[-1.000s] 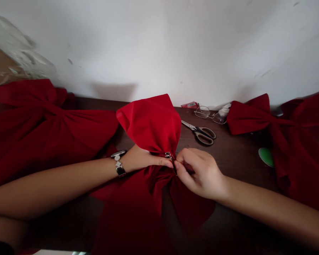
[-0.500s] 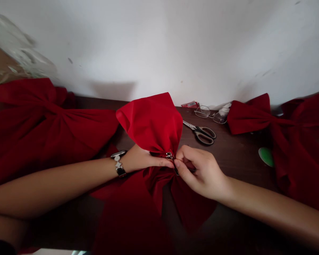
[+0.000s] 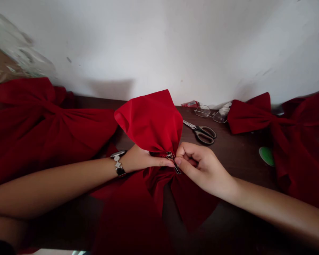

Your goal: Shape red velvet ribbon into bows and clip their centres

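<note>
A red fabric bow (image 3: 151,124) lies on the dark wooden table (image 3: 236,156), its upper loop standing up and its tails spread toward me. My left hand (image 3: 143,159), with a watch on the wrist, pinches the gathered middle of the bow from the left. My right hand (image 3: 202,168) is closed from the right, its thumb and fingers pinching a small metal clip (image 3: 173,161) that sits on the bow's middle. The fingertips of both hands almost meet at the clip.
Finished red bows lie at the left (image 3: 42,124) and right (image 3: 281,134). Scissors (image 3: 202,132), eyeglasses (image 3: 210,114), a small red packet (image 3: 190,104) and a green round object (image 3: 266,156) sit on the table behind and right of my hands. A white wall rises behind.
My right hand has shifted slightly up and right while working the metal clip. The bow's upper loop has risen a little. My left hand has stayed in place.
</note>
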`<act>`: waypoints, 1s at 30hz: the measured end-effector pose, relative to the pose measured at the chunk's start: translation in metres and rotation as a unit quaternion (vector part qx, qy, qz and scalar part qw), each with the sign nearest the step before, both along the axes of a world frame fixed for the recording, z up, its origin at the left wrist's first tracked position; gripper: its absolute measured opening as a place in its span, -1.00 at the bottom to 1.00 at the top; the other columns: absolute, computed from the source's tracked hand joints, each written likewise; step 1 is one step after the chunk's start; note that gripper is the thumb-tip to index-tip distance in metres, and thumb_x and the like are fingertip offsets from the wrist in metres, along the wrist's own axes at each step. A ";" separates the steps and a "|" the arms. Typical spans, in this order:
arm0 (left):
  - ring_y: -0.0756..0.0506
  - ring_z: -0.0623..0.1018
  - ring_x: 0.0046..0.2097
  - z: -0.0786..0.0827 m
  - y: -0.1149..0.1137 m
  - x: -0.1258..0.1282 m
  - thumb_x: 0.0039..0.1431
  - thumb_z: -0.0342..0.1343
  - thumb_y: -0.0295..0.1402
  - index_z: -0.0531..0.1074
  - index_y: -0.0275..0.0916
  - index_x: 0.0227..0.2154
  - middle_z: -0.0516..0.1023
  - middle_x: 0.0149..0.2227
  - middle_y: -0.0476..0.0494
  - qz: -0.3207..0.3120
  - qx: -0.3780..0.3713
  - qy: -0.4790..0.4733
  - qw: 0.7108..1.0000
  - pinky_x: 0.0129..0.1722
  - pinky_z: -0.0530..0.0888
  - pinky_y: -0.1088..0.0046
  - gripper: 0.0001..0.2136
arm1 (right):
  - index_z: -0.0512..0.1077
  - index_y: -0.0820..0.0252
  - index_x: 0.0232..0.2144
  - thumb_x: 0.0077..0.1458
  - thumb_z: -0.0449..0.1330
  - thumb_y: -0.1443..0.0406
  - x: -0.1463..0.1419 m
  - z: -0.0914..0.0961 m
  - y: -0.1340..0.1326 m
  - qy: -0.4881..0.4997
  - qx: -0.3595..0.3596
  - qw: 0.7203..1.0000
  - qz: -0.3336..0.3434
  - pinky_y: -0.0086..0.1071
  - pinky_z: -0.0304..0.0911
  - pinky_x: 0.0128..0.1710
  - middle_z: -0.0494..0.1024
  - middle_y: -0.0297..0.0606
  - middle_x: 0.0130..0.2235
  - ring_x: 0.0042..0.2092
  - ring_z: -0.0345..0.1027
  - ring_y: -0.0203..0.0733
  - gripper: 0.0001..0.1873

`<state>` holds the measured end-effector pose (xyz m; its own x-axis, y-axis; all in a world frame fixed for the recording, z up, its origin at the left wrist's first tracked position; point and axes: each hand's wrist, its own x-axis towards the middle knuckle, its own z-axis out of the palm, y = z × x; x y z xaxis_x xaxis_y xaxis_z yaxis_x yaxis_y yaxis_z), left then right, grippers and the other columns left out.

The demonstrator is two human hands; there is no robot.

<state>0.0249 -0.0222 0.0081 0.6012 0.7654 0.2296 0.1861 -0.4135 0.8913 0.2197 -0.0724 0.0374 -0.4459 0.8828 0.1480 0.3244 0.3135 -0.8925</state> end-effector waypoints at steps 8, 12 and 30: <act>-0.10 0.55 -0.25 0.001 -0.001 0.000 -0.12 0.35 -0.20 0.46 -0.27 -0.42 0.60 -0.30 -0.09 -0.006 -0.006 0.005 1.000 -0.10 0.46 0.35 -0.72 | 0.25 0.21 -0.46 0.20 0.08 0.35 0.002 -0.006 -0.002 -0.035 0.101 0.994 -0.028 -0.56 0.05 -0.57 0.28 -0.44 -0.54 -0.55 0.09 -0.46 -0.82; -0.09 0.54 -0.25 -0.001 0.001 0.001 -0.11 0.35 -0.26 0.44 -0.27 -0.41 0.57 -0.35 -0.06 -0.015 -0.030 -0.032 0.999 -0.15 0.48 0.37 -0.74 | 0.28 0.21 -0.42 0.19 0.12 0.37 0.005 -0.009 0.002 -0.052 0.203 0.978 -0.007 -0.53 0.14 -0.45 0.38 -0.39 -0.48 -0.47 0.23 -0.42 -0.87; -0.04 0.58 -0.33 -0.005 0.010 0.001 0.02 0.26 -0.33 0.44 -0.36 -0.27 0.58 -0.33 -0.17 -0.137 -0.266 -0.133 0.945 -0.29 0.52 0.45 -0.75 | 0.49 0.12 -0.41 0.09 0.19 0.32 0.031 -0.015 0.050 -0.013 0.231 0.968 -0.099 -0.20 0.25 -0.05 0.48 -0.21 -0.18 -0.10 0.34 -0.12 -0.93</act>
